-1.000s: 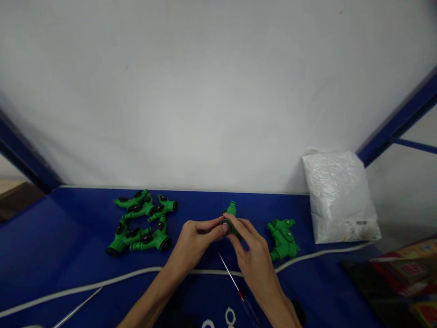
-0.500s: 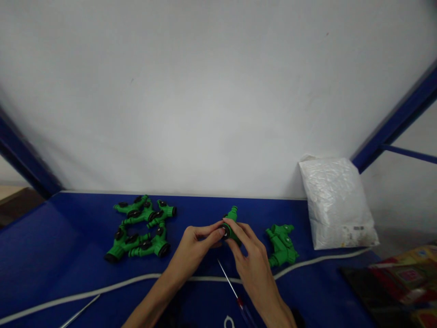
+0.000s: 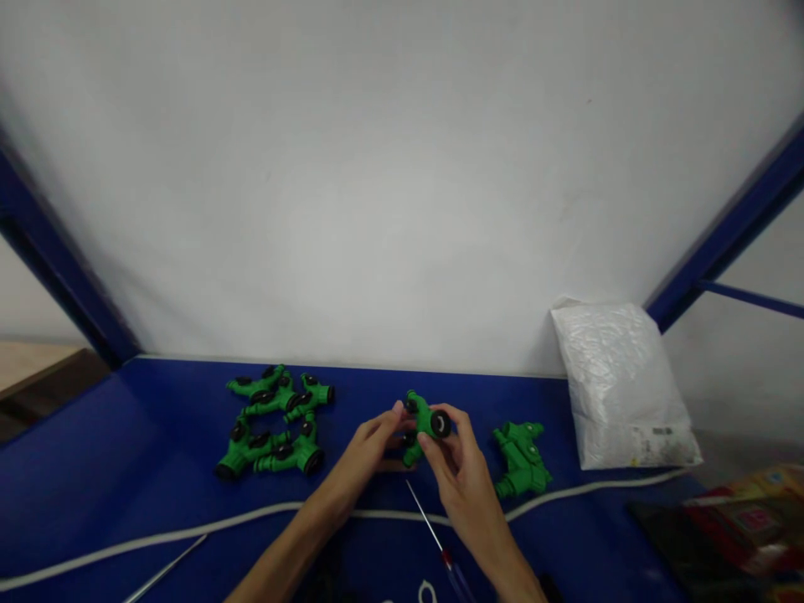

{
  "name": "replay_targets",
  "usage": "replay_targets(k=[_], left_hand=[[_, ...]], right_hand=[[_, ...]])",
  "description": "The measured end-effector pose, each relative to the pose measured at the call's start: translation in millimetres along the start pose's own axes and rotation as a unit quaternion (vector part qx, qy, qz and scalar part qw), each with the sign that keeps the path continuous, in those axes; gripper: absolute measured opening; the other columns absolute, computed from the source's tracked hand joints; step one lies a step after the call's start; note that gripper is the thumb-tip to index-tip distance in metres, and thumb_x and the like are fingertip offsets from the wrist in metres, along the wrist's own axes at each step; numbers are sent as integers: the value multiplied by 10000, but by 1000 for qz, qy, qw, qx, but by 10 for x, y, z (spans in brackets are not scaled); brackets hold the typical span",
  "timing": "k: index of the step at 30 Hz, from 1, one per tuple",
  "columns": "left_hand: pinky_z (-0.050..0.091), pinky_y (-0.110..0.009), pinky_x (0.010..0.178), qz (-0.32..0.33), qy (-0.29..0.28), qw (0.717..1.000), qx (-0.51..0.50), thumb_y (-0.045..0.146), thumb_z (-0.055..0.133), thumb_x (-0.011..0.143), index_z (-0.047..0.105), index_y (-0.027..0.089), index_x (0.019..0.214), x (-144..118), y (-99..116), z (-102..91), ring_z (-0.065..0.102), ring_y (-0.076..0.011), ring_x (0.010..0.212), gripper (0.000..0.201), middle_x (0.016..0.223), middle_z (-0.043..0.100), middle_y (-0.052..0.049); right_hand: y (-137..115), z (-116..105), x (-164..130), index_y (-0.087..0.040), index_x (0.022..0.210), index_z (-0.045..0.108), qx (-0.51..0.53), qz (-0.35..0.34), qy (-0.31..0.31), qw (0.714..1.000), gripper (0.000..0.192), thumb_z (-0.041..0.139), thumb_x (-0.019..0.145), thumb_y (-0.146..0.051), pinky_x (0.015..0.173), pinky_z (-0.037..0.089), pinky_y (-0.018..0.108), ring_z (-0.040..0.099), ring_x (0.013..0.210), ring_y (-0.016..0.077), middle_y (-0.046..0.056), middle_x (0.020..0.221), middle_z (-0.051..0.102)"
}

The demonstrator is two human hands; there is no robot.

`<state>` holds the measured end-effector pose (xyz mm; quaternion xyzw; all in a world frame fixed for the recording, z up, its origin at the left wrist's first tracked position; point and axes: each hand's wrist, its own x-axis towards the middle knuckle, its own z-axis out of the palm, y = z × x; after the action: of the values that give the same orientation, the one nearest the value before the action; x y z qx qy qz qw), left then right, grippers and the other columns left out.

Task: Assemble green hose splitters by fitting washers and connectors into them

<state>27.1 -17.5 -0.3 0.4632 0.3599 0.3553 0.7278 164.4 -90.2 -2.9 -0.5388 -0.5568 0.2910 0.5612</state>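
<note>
A green Y-shaped hose splitter (image 3: 420,419) with black knobs and a black round end is held up above the blue table. My right hand (image 3: 461,456) grips it from the right, thumb in front and fingers curled behind. On its left side, my left hand (image 3: 370,456) has its thumb and fingers apart; whether a fingertip touches the splitter is hard to see. Below the hands lies a screwdriver (image 3: 447,559) with a thin metal shaft and a red and blue handle. To the right are green splitter bodies (image 3: 523,461) without black knobs.
Several green splitters with black knobs (image 3: 270,423) lie at the left. A white cable (image 3: 219,528) crosses the table (image 3: 157,452), with a metal rod (image 3: 164,571) beside it. A white plastic package (image 3: 628,385) leans at the right wall, near colourful packets (image 3: 747,519).
The splitter has been turned, so its black round end now faces up and right. My left fingers have come off its front and spread apart. The camera view has shifted slightly.
</note>
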Motion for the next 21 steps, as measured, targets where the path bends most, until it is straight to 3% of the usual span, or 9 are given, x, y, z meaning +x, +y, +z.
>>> replay_targets(k=[2,6,9,13,16,21], left_hand=[[583,-326,711,-13,-26,999,-18,666,599,814,719,124,1059,3,-19,-1,675,-273,995,606,1119,721,-161],[528,-233,599,34,22,999,-16,607,680,784,717,154,1006,21,13,-50,647,-213,894,506,963,710,-83],[476,-212,566,74,32,997,-15,577,670,810,693,170,1022,27,53,-88,616,-176,804,460,875,673,-37],[416,-228,582,124,26,992,4,612,511,900,696,131,964,20,43,-93,535,-134,668,519,773,647,-27],[380,-230,569,132,26,991,13,631,484,906,691,127,1049,23,16,-86,512,-126,637,564,752,653,-26],[384,-229,515,42,-20,995,-84,688,425,897,665,111,1129,62,59,-145,616,-161,642,667,924,715,-111]], right_hand=[[-43,-2,8,-249,1277,484,-27,1,-34,999,335,508,978,-399,765,605,301,729,926,204,60,1056,726],[-103,-64,113,-251,1254,542,-138,-54,-61,987,298,516,977,-357,867,547,330,702,949,203,57,1069,708],[-82,-104,214,-235,1151,554,-164,-77,-70,981,213,518,976,-350,742,529,308,682,766,189,20,864,694],[23,-76,246,-225,1031,527,-107,-52,-91,989,152,486,994,-367,661,492,283,646,669,164,-14,747,650],[88,-46,212,-227,1022,491,-21,-21,-92,995,181,502,984,-403,652,495,290,624,662,159,-15,762,637],[67,-70,196,-235,979,457,96,34,-88,991,262,585,936,-461,635,501,288,611,642,143,-24,778,630]])
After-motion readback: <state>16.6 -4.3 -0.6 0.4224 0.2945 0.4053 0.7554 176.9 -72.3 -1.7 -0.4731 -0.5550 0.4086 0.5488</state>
